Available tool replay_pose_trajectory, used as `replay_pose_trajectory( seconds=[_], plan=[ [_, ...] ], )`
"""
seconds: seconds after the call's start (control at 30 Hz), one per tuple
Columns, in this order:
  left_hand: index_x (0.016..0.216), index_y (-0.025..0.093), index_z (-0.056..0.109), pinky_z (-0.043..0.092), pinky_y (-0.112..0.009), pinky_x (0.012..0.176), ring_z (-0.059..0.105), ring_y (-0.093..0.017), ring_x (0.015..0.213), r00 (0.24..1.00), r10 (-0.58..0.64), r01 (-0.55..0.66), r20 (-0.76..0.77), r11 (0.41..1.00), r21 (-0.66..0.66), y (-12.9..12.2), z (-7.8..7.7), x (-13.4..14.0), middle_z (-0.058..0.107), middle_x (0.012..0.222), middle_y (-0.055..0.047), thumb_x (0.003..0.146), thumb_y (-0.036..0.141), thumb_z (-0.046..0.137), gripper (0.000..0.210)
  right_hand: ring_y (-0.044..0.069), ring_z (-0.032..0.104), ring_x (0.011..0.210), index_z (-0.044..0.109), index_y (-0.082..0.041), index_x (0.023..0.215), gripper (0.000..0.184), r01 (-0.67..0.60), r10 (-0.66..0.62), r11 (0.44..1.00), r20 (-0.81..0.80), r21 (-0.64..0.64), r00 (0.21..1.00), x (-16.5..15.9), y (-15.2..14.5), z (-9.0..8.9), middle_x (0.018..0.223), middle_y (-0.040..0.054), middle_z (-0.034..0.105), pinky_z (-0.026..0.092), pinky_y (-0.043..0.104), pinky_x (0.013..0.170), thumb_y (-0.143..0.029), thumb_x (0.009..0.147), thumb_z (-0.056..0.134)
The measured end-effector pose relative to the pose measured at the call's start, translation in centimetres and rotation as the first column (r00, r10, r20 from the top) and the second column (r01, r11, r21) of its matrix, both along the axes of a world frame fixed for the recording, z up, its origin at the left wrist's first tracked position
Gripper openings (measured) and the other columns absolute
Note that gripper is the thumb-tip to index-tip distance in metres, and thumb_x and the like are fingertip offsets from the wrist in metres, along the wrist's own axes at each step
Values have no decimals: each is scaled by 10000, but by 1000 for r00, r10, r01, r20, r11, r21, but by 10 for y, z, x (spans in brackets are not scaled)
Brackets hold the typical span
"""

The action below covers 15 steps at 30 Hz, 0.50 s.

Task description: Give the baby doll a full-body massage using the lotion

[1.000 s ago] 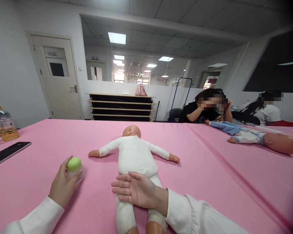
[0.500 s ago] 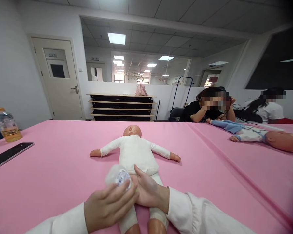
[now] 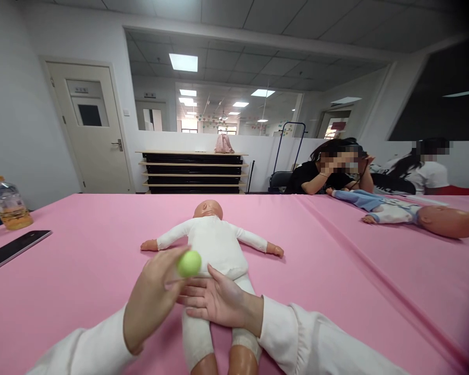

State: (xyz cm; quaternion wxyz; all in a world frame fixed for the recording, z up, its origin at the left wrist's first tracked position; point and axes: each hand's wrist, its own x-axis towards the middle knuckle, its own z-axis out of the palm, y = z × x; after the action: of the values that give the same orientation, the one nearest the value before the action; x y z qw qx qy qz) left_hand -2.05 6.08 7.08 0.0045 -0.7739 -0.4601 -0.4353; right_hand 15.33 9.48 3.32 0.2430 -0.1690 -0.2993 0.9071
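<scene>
A doll (image 3: 216,242) in a white cloth body lies on the pink tabletop in front of me, head away, arms spread. My left hand (image 3: 154,294) is closed around a small container whose light green, rounded end (image 3: 189,263) shows past the fingertips; the hand hides the rest, and it is a little blurred. My right hand (image 3: 217,299) is held out palm up over the doll's hips and upper legs, fingers stretched and nothing lying on it. Its fingertips are close beside the left hand, just below the green end.
At the left stand a bottle with a yellow cap (image 3: 8,204) and a phone (image 3: 17,250). A second doll (image 3: 398,211) in blue and white lies at the right, near a person in black (image 3: 316,177). Another person in white (image 3: 430,172) sits farther right.
My left hand has raised and turned the container: its clear body and labelled white end faced me before, now the green end shows. My right hand has opened flatter, palm up.
</scene>
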Motion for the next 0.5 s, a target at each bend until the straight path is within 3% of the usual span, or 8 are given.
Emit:
replay_pose_trajectory(
  seconds=[0.1, 0.17, 0.23, 0.33, 0.37, 0.43, 0.5],
  plan=[
    [1314, 269, 371, 528, -332, 731, 600, -213, 966, 960, 146, -55, 238, 935, -351, 6, -10, -26, 548, 1231, -51, 786, 344, 533, 558, 223, 557, 1095, 516, -31, 1162, 615, -9, 9, 1000, 46, 7, 999, 2, -1, 1, 1252, 216, 505, 359, 350, 953, -546, 890, 315],
    [1322, 238, 346, 526, -358, 743, 600, -228, 965, 955, 199, -94, 219, 906, -412, 10, -30, -44, 564, 1192, -72, 772, 386, 527, 598, 221, 570, 1077, 521, -31, 1149, 578, 1, -1, 1000, 74, -1, 997, 2, 1, 1, 1269, 217, 493, 364, 352, 948, -512, 899, 318],
    [1313, 209, 360, 481, -436, 846, 553, -275, 1065, 971, 207, -167, 118, 946, -279, 10, -49, -56, 558, 1199, -102, 774, 423, 508, 598, 219, 589, 1048, 525, -36, 1138, 538, 6, -6, 1000, 95, -3, 995, 2, 2, 3, 1267, 210, 496, 373, 351, 939, -478, 901, 330],
    [1372, 198, 281, 297, -544, 1008, 359, -325, 1268, 979, 187, -176, -85, 977, 122, -3, -59, -52, 429, 1350, -145, 810, 379, 478, 623, 220, 607, 1016, 526, -44, 1147, 536, -10, 5, 999, 128, 44, 992, -1, -2, 12, 1243, 200, 522, 385, 349, 930, -481, 878, 371],
    [1393, 208, 246, 224, -562, 1039, 306, -319, 1301, 977, 146, -106, -159, 967, 233, -10, -57, -43, 390, 1384, -139, 828, 356, 459, 621, 222, 606, 1018, 531, -53, 1148, 552, -13, 2, 997, 138, 73, 990, -3, -7, 16, 1223, 193, 540, 386, 353, 936, -503, 863, 386],
    [1390, 262, 268, 106, -564, 1075, 297, -287, 1311, 941, -23, 143, -339, 932, 333, -25, -46, -19, 404, 1387, -91, 854, 364, 409, 563, 237, 594, 1044, 567, -90, 1124, 588, 8, -36, 989, 186, 150, 982, -8, -20, 22, 1164, 167, 588, 393, 379, 948, -571, 828, 403],
    [1338, 377, 347, 105, -495, 1101, 347, -234, 1284, 837, -200, 368, -509, 894, 255, -36, -34, 8, 464, 1347, 7, 851, 441, 409, 495, 272, 583, 1058, 635, -167, 1040, 570, 54, -126, 972, 310, 229, 942, -9, -34, 22, 1091, 148, 631, 436, 433, 913, -635, 783, 434]
  ],
)
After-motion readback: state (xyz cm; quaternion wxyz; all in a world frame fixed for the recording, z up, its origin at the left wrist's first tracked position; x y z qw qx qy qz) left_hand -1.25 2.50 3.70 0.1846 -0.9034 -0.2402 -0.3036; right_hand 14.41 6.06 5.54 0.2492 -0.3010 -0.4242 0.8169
